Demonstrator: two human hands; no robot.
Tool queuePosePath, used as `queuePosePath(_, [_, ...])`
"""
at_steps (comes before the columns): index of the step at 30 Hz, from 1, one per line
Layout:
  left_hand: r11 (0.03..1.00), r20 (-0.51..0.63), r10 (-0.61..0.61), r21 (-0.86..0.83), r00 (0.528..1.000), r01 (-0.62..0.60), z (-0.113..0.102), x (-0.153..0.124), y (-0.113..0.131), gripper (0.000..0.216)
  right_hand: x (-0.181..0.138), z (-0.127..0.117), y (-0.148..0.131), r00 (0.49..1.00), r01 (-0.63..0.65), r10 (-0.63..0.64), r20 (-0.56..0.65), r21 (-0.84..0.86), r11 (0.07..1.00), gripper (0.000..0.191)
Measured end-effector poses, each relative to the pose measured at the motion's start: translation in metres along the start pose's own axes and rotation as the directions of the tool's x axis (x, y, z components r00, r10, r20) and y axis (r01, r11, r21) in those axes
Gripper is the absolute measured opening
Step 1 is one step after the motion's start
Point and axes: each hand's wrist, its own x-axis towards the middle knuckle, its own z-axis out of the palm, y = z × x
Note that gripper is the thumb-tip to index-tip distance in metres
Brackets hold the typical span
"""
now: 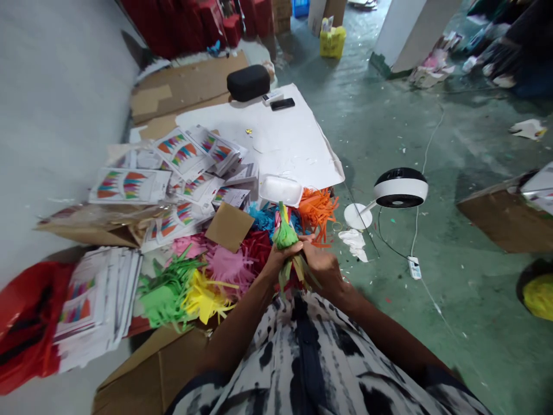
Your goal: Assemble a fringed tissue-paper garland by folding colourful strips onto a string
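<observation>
Close to my body, a bundle of fringed tissue paper [285, 235], green at the top with olive strips hanging below, is held between both hands. My left hand [280, 257] is closed around it from the left, thumb across the front. From the right, my right hand [322, 262] closes on the same bundle; its fingertips are partly hidden. Just beyond lie blue fringed paper [262, 219], orange fringed paper [317, 207] and a white foam tray [280, 191]. Pink [231, 270], green [166, 294] and yellow fringed paper [205, 297] lie to the left, near a brown cardboard square [230, 227].
Printed cards in packets [181, 155] pile up at the left, with a card stack [99, 294] and a red bag [30, 323] nearer me. A black case [248, 82] and a phone [282, 104] rest on the white sheet [298, 144]. A fan [400, 188] stands right.
</observation>
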Motion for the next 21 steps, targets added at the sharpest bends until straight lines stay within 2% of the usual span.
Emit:
queuePosePath(2, [0.997, -0.044, 0.053, 0.063, 0.998, -0.05, -0.004, 0.002, 0.003, 0.037, -0.003, -0.001, -0.002, 0.997, 0.082, -0.082, 0.003, -0.024, 0.996, 0.041])
queuePosePath(4, [0.984, -0.077, 0.11, 0.151, 0.991, -0.097, -0.013, 0.005, 0.009, 0.041, -0.006, -0.003, 0.0, 0.99, 0.142, -0.143, -0.004, -0.064, 0.988, 0.043])
queuePosePath(7, [0.946, -0.101, 0.166, 0.296, 0.981, -0.13, -0.029, 0.01, 0.025, 0.041, -0.009, -0.011, 0.01, 0.994, 0.112, -0.113, -0.003, -0.097, 0.989, 0.043])
queuePosePath(10, [0.843, -0.071, 0.211, 0.517, 0.975, -0.145, -0.043, 0.016, 0.043, 0.032, -0.005, -0.029, 0.02, 0.989, 0.094, -0.081, 0.124, -0.099, 0.991, 0.044])
queuePosePath(12, [0.708, 0.007, 0.218, 0.687, 0.976, -0.163, -0.045, 0.018, 0.049, 0.027, 0.004, -0.048, 0.021, 0.969, 0.145, -0.131, 0.211, -0.053, 0.988, 0.045])
queuePosePath(14, [0.574, 0.107, 0.186, 0.795, 0.977, -0.196, -0.037, 0.015, 0.05, 0.022, 0.019, -0.069, 0.021, 0.949, 0.222, -0.219, 0.227, 0.014, 0.975, 0.043])
queuePosePath(17, [0.469, 0.238, 0.104, 0.845, 0.966, -0.259, -0.015, 0.004, 0.047, 0.02, 0.045, -0.09, 0.028, 0.921, 0.303, -0.321, 0.222, 0.113, 0.946, 0.04])
queuePosePath(19, [0.387, 0.381, 0.048, 0.845, 0.923, -0.369, -0.003, -0.004, 0.052, 0.02, 0.058, -0.089, 0.038, 0.915, 0.289, -0.33, 0.233, 0.196, 0.937, 0.04])
queuePosePath(21, [0.289, 0.482, 0.035, 0.834, 0.876, -0.47, -0.001, -0.005, 0.063, 0.016, 0.059, -0.074, 0.045, 0.929, 0.227, -0.279, 0.242, 0.224, 0.948, 0.041])
